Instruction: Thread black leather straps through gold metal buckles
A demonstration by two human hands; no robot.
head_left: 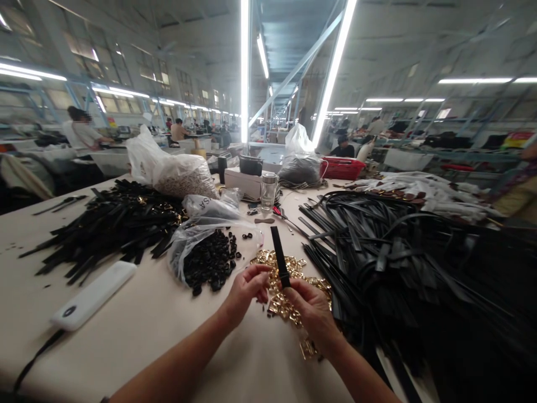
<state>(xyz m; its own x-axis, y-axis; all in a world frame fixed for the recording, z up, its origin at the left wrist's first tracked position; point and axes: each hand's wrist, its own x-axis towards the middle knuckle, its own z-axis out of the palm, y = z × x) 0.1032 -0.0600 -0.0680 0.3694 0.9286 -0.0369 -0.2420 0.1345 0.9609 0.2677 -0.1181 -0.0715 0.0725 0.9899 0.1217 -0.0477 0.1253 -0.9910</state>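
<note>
My right hand [312, 313] is closed on the lower end of a short black strap [278, 252], which points up and away from me. A narrow black band crosses the strap just above my fingers. To its left is my left hand [249, 288], its fingers loosely bent and apart from the strap, with nothing visible in them. Beneath and behind both hands lies a heap of gold-coloured metal buckles [289, 305]. An open clear plastic bag [178, 240] spills small black loops [210, 260] left of my hands.
Long black straps [390, 252] pile up on the right. Shorter straps with gold buckles [121, 215] lie on the left, near a white power-bank-like device [94, 296] with a cable. Behind stand a glass jar [268, 193], filled bags and a red basket [342, 167]. People sit farther back.
</note>
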